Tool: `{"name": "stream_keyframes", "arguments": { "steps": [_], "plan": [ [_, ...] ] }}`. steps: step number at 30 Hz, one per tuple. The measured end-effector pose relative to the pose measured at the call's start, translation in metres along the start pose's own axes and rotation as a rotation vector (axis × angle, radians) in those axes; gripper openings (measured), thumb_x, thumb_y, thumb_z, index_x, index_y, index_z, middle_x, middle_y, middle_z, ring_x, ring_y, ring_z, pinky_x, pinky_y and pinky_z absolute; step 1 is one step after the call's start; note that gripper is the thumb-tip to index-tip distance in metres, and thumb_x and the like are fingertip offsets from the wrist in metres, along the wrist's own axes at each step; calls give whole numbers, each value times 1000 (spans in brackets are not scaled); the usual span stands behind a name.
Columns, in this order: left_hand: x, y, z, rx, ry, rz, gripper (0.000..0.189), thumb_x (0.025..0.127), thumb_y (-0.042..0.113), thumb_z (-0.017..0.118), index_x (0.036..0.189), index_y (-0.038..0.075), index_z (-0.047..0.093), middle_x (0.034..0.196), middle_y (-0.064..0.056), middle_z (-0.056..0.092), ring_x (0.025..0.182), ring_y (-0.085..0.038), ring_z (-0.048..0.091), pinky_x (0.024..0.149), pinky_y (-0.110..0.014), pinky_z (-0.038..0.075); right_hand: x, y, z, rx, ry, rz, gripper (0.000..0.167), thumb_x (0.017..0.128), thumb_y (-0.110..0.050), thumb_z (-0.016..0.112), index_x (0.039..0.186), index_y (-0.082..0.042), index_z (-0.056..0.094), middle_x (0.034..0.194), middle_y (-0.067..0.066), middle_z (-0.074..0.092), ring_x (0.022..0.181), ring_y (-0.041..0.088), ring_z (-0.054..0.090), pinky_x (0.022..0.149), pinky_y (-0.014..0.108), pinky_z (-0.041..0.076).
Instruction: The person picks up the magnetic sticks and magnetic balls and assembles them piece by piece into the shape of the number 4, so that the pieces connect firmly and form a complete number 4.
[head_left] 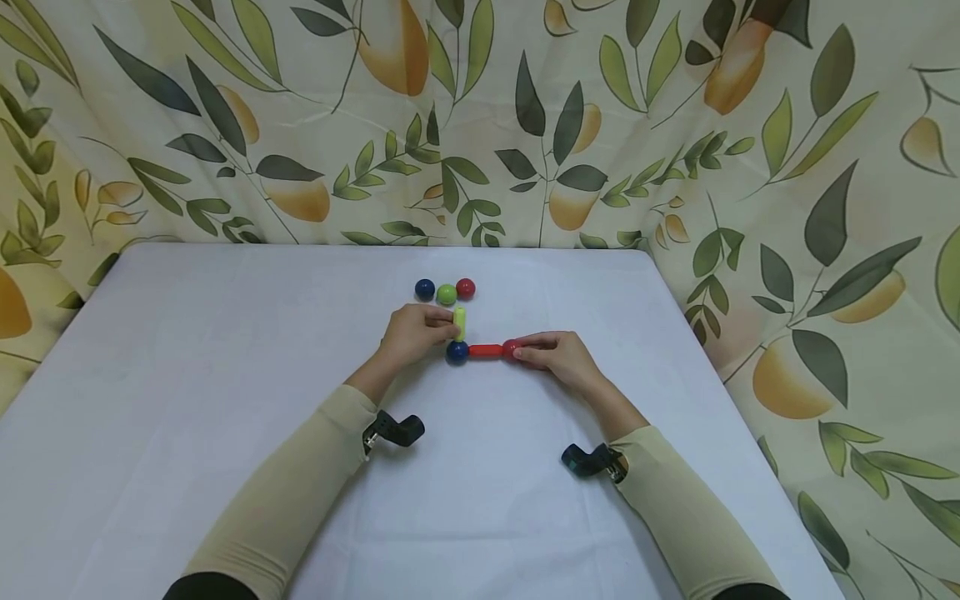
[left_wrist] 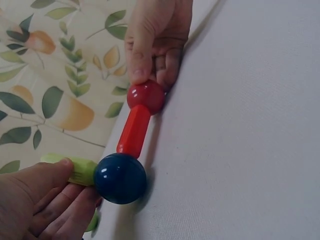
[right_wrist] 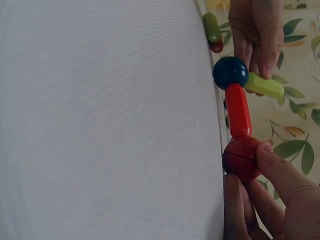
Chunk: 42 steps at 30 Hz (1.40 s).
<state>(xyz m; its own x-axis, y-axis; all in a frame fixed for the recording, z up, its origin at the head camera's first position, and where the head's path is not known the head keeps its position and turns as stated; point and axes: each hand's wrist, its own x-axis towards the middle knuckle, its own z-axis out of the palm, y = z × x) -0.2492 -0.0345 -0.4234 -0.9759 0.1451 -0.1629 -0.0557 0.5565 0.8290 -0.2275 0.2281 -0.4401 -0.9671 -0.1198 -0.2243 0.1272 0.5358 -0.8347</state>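
In the head view, a blue ball [head_left: 457,352], a red stick [head_left: 486,351] and a red ball [head_left: 511,348] are joined in a row. A yellow-green stick [head_left: 460,324] rises from the blue ball, its end right against the ball in the left wrist view. My left hand [head_left: 416,335] pinches this stick between thumb and fingers. On the other side, my right hand [head_left: 558,357] grips the red ball with thumb and fingertips, as the right wrist view also shows.
Just behind the joined pieces, a loose blue ball [head_left: 424,290], a green ball [head_left: 446,294] and another red ball [head_left: 466,289] sit on the white-covered table [head_left: 225,333]. Patterned cloth [head_left: 480,125] hangs behind the table. Each wrist carries a black camera [head_left: 401,430].
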Motion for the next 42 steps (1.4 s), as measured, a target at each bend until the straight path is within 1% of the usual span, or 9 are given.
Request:
{"name": "stream_keyframes", "arguments": {
  "steps": [5,9,14,19,21,26,33,37,42],
  "plan": [
    [0,-1,0,10,6,-3,34,89,29,74,118,12,72,100,-2,76,94,-15,69,81,-29,55,0,0,0,12,-7,-3,39,83,-34,79,113,-10,75,111,7,73,112,19,57,87,25,47],
    [-1,-2,1,36,13,-22,34,89,30,74,118,14,72,100,-2,76,95,-15,68,80,-29,52,0,0,0,19,-5,-4,38,83,-34,79,112,-9,75,109,7,74,108,18,58,82,22,49],
    [-4,-3,4,42,23,-53,32,88,28,75,117,14,73,100,-2,76,96,-17,65,80,-28,53,-1,-1,0,3,2,-2,40,84,-36,79,113,-9,75,113,7,73,112,19,57,87,24,46],
    [-10,-2,6,34,44,-55,31,86,26,77,114,12,74,97,-3,76,98,-16,67,83,-29,53,-1,-2,0,-4,6,6,40,84,-36,78,113,-10,75,115,7,72,115,21,55,91,29,44],
    [-13,-2,8,30,54,-57,33,85,26,79,114,11,74,95,-3,77,97,-16,68,83,-29,52,-1,-2,0,-6,7,5,40,84,-36,78,113,-10,75,114,8,72,114,20,56,91,29,44],
    [-19,-2,12,19,65,-87,37,82,25,82,115,11,74,97,-4,77,93,-16,69,77,-26,55,-1,-2,0,-10,7,9,41,83,-37,78,114,-10,75,115,7,72,114,20,55,90,28,43],
    [-25,-1,16,32,92,-94,35,82,23,82,114,12,75,102,-5,76,97,-19,67,73,-23,55,-1,-2,0,-3,3,8,40,84,-37,78,114,-10,74,115,7,72,113,20,55,88,27,44],
    [-25,-2,17,39,99,-90,33,82,22,81,113,12,75,105,-5,75,100,-19,66,73,-23,55,-2,-3,0,-3,4,11,40,85,-35,78,114,-10,74,115,8,72,113,20,55,88,27,44],
    [-25,-3,18,27,100,-97,31,82,22,81,111,13,76,107,-4,74,101,-19,65,76,-24,56,-2,-3,1,-2,7,20,39,85,-35,78,114,-10,74,117,8,71,115,21,54,90,29,43]
  ]
}}
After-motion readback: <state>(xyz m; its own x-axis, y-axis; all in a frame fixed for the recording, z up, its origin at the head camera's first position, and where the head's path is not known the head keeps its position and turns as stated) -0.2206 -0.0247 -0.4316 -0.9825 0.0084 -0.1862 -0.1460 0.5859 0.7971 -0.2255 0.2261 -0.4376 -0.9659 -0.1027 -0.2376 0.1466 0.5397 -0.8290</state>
